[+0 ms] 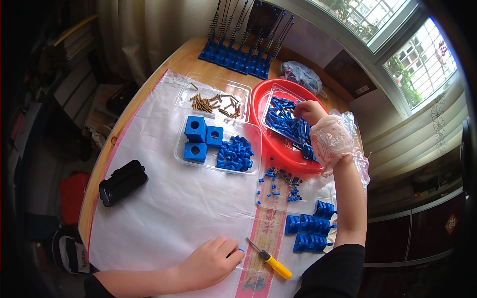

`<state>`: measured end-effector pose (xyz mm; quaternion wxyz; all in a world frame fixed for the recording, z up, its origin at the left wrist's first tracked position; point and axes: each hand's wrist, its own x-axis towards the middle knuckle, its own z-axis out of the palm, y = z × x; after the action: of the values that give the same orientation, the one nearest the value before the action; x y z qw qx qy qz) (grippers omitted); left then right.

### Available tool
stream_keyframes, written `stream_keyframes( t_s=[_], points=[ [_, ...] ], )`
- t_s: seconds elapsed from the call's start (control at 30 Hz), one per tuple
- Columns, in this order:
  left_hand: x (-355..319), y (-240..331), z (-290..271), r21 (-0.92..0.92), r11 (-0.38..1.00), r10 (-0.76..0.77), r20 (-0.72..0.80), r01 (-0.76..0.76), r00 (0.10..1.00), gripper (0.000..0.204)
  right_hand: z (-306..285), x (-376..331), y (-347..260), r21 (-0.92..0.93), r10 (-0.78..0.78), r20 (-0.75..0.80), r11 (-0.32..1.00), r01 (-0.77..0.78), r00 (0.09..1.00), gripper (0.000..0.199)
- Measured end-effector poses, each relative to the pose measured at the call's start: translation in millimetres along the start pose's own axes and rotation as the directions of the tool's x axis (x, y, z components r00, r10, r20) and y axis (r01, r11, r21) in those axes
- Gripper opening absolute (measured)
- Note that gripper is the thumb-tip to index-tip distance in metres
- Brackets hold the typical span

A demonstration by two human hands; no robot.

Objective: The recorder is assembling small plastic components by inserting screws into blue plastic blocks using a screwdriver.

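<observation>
White plastic sheeting [174,208] covers a round wooden table [174,62] beside a window [422,59]. Two hands work here. The left hand [211,260] rests on the sheeting near the front edge, fingers curled together around a small blue piece [241,250] that barely shows at the fingertips. Just right of it lies one yellow-handled screwdriver [268,258], its long axis slanting from upper left to lower right, metal tip toward the hand. The right hand [318,126], wearing a thin clear glove, reaches into a clear tray of blue parts [283,116] inside one red basin [268,144]; whether its fingers grip anything I cannot tell. Three blue cubes [201,136] sit in another clear tray beside a heap of blue caps [234,155]. A third tray holds brass screws [216,103]. One black case [122,182] lies at the left.
</observation>
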<state>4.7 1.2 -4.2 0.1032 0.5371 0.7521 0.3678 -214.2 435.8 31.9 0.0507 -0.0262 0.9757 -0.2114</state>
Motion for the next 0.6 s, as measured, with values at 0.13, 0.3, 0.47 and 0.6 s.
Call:
stream_keyframes(
  t_s=[0.13,0.3,0.47,0.6],
  points=[
    [0.3,0.0,0.8,-0.001,1.000,0.007,-0.005,-0.007,1.000,0.011,9.3,-4.7,4.4,-0.181,-0.175,-0.158,0.973,0.145,0.972,0.028],
    [-0.5,0.1,0.0,-0.008,0.999,-0.034,0.026,0.034,0.999,0.018,7.5,-3.1,-2.4,-0.114,-0.091,-0.184,0.991,0.070,0.979,0.027],
    [0.3,0.1,0.3,-0.002,1.000,-0.002,0.001,0.002,1.000,0.014,10.4,-3.1,4.9,-0.162,-0.084,-0.124,0.985,0.063,0.989,0.027],
    [-0.5,0.1,-0.1,-0.006,0.999,-0.036,0.028,0.037,0.999,0.018,16.3,-0.1,0.4,-0.082,-0.185,-0.221,0.982,0.171,0.958,0.030]
  ],
)
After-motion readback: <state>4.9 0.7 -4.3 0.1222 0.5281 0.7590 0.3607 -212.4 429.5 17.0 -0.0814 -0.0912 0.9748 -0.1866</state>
